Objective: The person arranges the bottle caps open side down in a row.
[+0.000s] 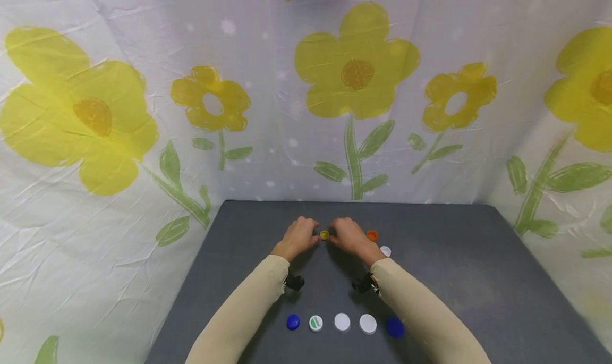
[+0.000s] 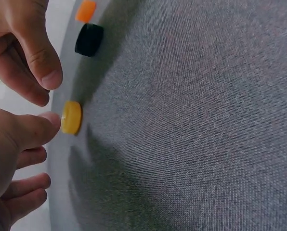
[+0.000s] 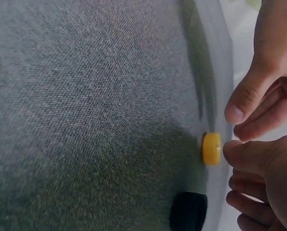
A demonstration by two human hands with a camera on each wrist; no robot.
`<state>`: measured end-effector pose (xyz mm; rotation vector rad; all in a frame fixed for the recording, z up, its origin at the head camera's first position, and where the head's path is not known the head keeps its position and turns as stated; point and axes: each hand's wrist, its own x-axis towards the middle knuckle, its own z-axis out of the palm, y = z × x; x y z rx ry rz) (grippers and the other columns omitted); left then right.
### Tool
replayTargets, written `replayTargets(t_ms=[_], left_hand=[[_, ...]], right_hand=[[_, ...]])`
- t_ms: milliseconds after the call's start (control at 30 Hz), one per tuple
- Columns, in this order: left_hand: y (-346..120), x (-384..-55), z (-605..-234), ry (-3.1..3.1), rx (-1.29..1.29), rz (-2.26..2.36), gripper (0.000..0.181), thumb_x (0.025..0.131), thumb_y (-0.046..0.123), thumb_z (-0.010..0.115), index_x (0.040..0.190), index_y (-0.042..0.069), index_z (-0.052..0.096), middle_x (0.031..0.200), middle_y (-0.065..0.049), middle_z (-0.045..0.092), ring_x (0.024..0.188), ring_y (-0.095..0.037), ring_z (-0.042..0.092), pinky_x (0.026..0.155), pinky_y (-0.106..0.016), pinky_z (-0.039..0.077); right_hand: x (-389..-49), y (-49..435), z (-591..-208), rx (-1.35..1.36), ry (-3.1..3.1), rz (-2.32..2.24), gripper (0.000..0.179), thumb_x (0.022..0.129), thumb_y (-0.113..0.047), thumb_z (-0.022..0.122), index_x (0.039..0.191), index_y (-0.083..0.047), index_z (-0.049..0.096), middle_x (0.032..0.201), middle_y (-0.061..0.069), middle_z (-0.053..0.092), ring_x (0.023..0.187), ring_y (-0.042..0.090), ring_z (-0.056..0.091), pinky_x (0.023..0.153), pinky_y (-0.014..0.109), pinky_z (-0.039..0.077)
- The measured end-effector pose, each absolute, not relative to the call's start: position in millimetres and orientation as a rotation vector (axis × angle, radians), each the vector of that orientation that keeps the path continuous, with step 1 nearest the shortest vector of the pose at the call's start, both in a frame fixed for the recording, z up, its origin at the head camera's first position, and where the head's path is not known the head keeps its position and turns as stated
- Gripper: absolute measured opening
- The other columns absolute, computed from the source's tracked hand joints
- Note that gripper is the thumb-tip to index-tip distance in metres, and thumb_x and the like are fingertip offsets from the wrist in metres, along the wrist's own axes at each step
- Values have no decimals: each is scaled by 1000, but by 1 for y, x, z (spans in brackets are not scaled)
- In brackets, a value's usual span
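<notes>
A small yellow bottle cap (image 1: pixel 324 235) lies on the grey table between my two hands, near the far edge. My left hand (image 1: pixel 298 238) is just left of it; in the left wrist view its thumb tip (image 2: pixel 52 119) comes right up to the cap's side. From the other side, my right hand (image 1: pixel 351 237) has its thumb and fingers spread around a gap close to the cap. Neither hand has its fingers closed round anything. A black cap (image 2: pixel 89 39) stands by the right hand in both wrist views. Beyond it sits an orange cap (image 1: pixel 372 235).
Along the near side runs a row of caps: a small blue cap (image 1: pixel 293 322), a white cap with green print (image 1: pixel 315 323), two white caps (image 1: pixel 341 322), and a larger blue cap (image 1: pixel 394 327) beside the right sleeve. Another white cap (image 1: pixel 385 251) shows by the right wrist. A flowered cloth (image 1: pixel 287 157) hangs behind.
</notes>
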<state>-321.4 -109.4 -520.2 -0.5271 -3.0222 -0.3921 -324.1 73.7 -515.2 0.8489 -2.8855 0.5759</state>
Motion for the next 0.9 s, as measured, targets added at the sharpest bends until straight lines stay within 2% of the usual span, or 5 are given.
replayTargets(t_ms=[167,300,433,567,900], left_hand=[[-108,-331,-532,-3047,-515,-379,35,90,25,77,122,11,72,117,-8,72,104,-28,70,87,-42,56],[-105,-335,-538,-3058,-530,-345,23,90,25,77,109,12,76,103,-6,74,93,-25,71,78,-41,57],[-102,-336,-540,-3056,-543,-343,10,89,23,77,94,14,78,91,-3,74,85,-23,70,74,-41,56],[-101,-335,-541,-3024,-536,-343,6,90,20,76,86,16,77,86,-2,73,81,-22,69,71,-41,55],[-106,-325,-537,-2956,-522,-394,12,92,23,74,101,19,80,97,-2,76,88,-25,71,75,-43,57]], right_hand=[[-331,70,-521,785,-2974,522,18,87,-16,78,101,-6,76,98,11,75,89,30,70,78,47,56],[-336,68,-526,741,-3028,491,11,87,-20,79,91,-10,76,86,6,73,77,25,67,71,43,55],[-340,66,-530,718,-3022,498,10,87,-21,79,84,-12,75,81,5,72,74,24,66,70,43,54],[-341,64,-533,706,-3016,507,8,87,-22,79,84,-14,78,83,4,73,75,24,66,70,42,54],[-331,64,-526,730,-2953,547,7,89,-21,77,91,-16,80,90,4,76,80,23,69,72,41,55]])
